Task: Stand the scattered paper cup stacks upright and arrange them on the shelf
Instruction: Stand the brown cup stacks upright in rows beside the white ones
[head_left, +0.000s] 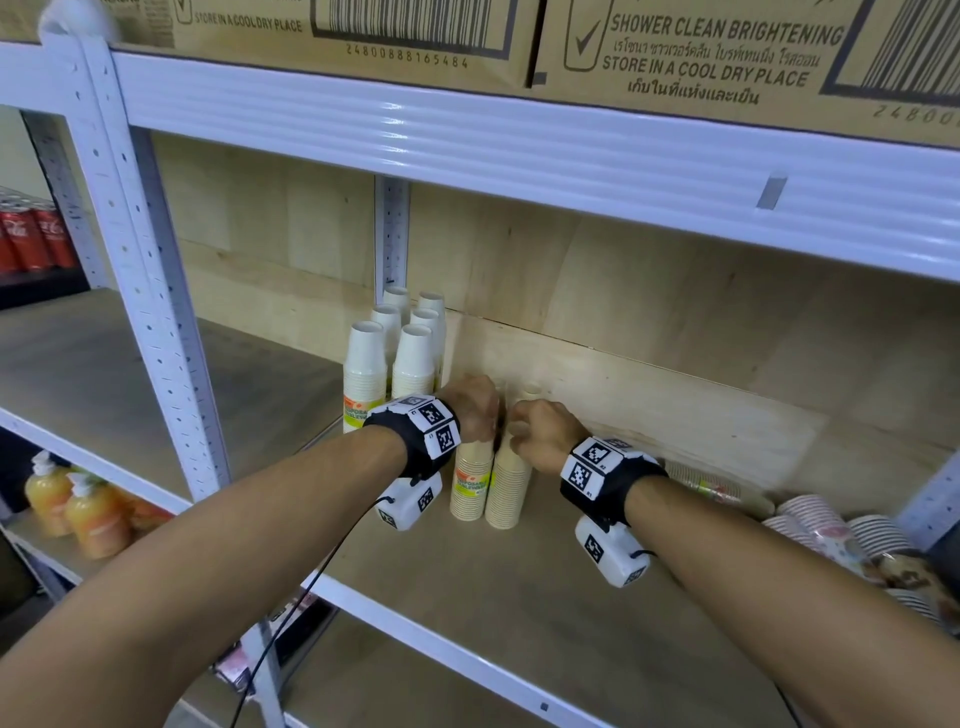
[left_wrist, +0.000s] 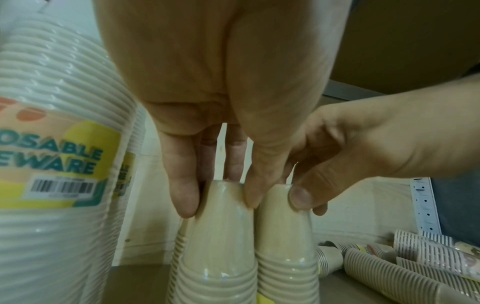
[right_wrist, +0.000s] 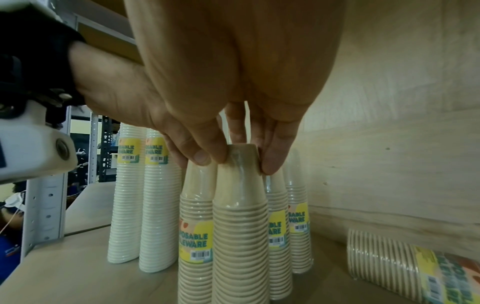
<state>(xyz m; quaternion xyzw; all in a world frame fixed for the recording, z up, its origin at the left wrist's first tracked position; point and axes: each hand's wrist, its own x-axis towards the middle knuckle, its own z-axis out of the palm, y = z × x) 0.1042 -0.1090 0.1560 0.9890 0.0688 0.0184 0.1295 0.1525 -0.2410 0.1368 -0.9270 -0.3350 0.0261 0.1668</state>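
Ribbed beige cup stacks (head_left: 491, 483), conical, fingers (right_wrist: 272, 156) pinching.

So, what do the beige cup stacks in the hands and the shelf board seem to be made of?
Beige cup stacks: matte paper by the look, in a glossy clear film, probably plastic, which shows glare streaks and wrinkles at the top.
Shelf board: looks like unpainted light wood or plywood, with faint grain and a dull finish.

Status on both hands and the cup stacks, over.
Left hand pinching top of upright beige paper cup stack. Right hand pinching its neighbour. Wrapped stacks lying rightward. Nothing obstructing.
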